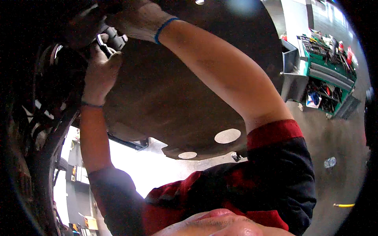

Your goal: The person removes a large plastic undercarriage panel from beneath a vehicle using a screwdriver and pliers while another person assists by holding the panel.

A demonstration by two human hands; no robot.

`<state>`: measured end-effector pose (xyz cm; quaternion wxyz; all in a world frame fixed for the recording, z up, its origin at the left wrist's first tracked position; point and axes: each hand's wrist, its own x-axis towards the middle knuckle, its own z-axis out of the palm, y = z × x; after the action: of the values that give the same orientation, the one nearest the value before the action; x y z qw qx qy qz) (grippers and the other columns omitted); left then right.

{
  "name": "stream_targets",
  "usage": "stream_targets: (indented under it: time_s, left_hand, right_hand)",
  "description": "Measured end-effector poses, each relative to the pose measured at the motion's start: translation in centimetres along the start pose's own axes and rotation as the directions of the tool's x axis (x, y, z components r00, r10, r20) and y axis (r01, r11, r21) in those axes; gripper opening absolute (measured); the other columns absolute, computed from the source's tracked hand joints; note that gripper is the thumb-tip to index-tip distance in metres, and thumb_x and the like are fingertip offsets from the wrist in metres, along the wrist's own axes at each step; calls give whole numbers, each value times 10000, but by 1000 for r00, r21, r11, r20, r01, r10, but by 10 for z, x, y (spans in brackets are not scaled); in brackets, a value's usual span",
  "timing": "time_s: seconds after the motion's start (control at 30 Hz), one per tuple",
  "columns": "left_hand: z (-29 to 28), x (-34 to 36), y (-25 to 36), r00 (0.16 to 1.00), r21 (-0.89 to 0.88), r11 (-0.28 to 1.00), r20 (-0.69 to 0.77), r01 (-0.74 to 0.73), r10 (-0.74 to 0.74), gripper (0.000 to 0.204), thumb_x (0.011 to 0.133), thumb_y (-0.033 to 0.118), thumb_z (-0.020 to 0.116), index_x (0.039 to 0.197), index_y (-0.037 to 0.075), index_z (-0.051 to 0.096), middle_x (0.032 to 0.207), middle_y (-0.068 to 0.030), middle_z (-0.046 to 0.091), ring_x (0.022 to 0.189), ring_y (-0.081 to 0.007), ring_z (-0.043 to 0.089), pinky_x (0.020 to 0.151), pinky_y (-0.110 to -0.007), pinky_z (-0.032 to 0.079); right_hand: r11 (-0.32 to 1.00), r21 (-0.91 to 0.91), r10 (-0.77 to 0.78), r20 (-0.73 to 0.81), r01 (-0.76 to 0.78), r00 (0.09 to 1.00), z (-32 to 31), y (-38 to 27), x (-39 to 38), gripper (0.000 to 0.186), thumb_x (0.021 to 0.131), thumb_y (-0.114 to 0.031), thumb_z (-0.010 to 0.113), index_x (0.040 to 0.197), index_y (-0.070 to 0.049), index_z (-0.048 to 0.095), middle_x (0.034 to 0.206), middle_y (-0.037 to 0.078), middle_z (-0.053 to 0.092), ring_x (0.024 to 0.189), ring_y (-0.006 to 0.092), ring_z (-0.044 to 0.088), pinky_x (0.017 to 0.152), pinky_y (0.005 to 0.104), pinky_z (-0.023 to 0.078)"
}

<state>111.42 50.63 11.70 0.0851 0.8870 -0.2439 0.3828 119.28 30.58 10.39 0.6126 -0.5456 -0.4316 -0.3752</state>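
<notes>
Both my arms are raised to the dark underside of a vehicle, at the upper left. My left hand (101, 72), in a whitish knit glove, has its fingers closed round a small dark and silvery piece (104, 46) whose kind I cannot make out. Right beside its fingertips is a grey metal part (116, 39) with a stubby end. My right hand (139, 21), in a similar glove with a blue cuff, reaches in from the right just above that part. Its fingers run into deep shadow, so their grip is hidden.
A broad dark panel (177, 98) with pale round holes spreads beside my arms. Dark vehicle parts (43, 114) crowd the left. At the right stands a green tool cart (330, 74) loaded with tools. A plastic bottle (330, 162) and a yellow object (343, 205) lie on the floor.
</notes>
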Motion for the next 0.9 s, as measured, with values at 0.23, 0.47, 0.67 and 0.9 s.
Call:
stream_targets:
  time_s: [0.23, 0.47, 0.67, 0.9]
  left_hand:
    - [-34, 8, 25, 889, -786, 469, 457, 404, 1, 201, 978, 218, 633, 1002, 20, 608, 813, -73, 593, 740, -154, 600, 712, -305, 488]
    - [-8, 8, 11, 969, 96, 977, -136, -193, 204, 315, 945, 317, 702, 963, 9, 640, 844, -39, 577, 656, -138, 553, 558, -257, 463]
    - [-46, 4, -9, 866, -654, 601, 481, 459, -137, 352, 947, 292, 654, 809, -29, 615, 952, -132, 655, 998, -244, 639, 905, -404, 491]
    - [-19, 7, -14, 975, -359, 920, 205, 156, -85, 332, 987, 328, 620, 1077, 15, 555, 874, -119, 622, 732, -263, 612, 679, -392, 513]
  right_hand:
    - [944, 65, -322, -33, 323, 946, 18, 25, 23, 366, 996, -192, 551, 1315, -24, 616, 1251, 240, 669, 1243, 391, 603, 1060, 452, 470]
    - [977, 210, -35, 56, 22, 998, 9, 2, 9, 411, 966, -108, 588, 1363, -2, 588, 1286, 220, 676, 1207, 336, 631, 1042, 400, 486]
    - [977, 144, -169, 74, 157, 983, 9, -5, 17, 363, 980, -136, 580, 1319, -20, 637, 1221, 198, 714, 1158, 303, 665, 998, 407, 510]
    - [978, -174, -108, 39, 113, 993, 8, -5, 19, 341, 978, -169, 581, 1279, -27, 656, 1191, 198, 728, 1137, 317, 687, 970, 422, 528]
